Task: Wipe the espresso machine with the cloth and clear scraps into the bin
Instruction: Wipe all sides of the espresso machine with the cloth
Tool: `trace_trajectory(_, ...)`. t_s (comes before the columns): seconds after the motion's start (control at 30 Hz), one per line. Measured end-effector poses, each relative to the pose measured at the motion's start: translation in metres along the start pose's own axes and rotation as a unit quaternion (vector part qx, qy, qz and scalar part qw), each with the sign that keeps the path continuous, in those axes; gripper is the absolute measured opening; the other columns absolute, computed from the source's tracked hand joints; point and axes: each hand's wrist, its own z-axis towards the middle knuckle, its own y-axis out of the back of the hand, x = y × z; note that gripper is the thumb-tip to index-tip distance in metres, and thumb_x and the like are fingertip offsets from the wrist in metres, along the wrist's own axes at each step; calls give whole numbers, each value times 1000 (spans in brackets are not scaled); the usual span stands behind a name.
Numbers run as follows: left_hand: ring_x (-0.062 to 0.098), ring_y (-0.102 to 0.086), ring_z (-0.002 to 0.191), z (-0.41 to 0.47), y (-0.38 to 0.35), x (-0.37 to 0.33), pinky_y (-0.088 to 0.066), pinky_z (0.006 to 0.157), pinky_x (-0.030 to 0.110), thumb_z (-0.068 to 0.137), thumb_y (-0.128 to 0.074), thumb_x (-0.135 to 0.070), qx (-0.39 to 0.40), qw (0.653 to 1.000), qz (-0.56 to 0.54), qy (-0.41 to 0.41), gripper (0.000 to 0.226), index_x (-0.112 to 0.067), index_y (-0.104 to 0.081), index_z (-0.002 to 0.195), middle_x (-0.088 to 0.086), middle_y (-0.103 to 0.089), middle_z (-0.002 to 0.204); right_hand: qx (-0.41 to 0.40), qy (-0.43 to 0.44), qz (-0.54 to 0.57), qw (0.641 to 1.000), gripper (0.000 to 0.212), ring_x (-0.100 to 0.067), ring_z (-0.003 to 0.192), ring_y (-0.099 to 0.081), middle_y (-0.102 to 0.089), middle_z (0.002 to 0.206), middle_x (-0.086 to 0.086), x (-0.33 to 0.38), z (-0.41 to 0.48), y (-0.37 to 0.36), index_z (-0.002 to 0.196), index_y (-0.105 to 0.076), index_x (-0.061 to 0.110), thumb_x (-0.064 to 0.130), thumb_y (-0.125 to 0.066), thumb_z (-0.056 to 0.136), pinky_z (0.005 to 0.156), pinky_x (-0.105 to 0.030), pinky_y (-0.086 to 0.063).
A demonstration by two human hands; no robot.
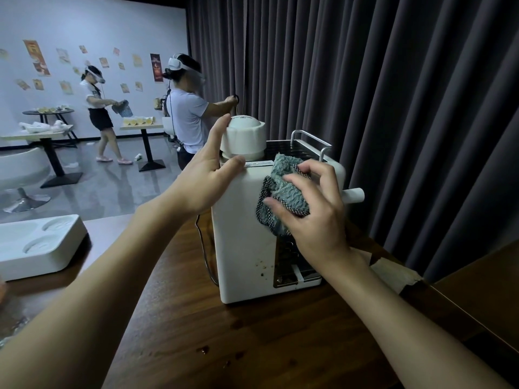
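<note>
A white espresso machine (241, 248) stands on the dark wooden table (224, 346), its side panel speckled with brown spots low down. My right hand (314, 214) holds a crumpled grey-green cloth (283, 189) against the machine's upper side, fingers curled over it. My left hand (207, 169) rests with straight fingers on the machine's upper left edge, beside its white domed lid (244, 136). No bin is in view.
A white moulded tray (36, 245) lies at the table's left edge. Brown spill spots (203, 350) mark the wood in front of the machine. A torn piece of paper (393, 272) lies to the right. Dark curtains hang behind; two people work at tables far left.
</note>
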Motion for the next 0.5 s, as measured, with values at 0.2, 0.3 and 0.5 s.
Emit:
trace_trajectory(0.2,18,-58,103,-1,1,-3,-41,85,23,86,-43,-46,7,1000,-6,-2,75,-44,-8,152,1,-55,122,21,-15,13,1000,35,-13,122,-43,-49,124,-17,7,-8,3,117,-64,-2,22,-63,92,106,-27,-39)
trace_trajectory(0.3,0,-55,94,-2,2,-5,-42,89,31,86,-43,-46,14,1000,-12,-4,75,-43,-9,153,-1,-53,124,6,-9,-2,1000,34,-11,117,-46,-52,121,-16,6,-11,1,117,-65,0,12,-72,86,104,-27,-42)
trace_trajectory(0.5,-28,-42,107,-7,10,2,-34,99,23,98,-40,-43,55,996,-63,-23,64,-46,-7,154,-18,-34,147,87,63,-9,994,55,-18,105,-56,-55,113,-9,15,-19,-9,125,-58,5,1,-80,74,97,-18,-46)
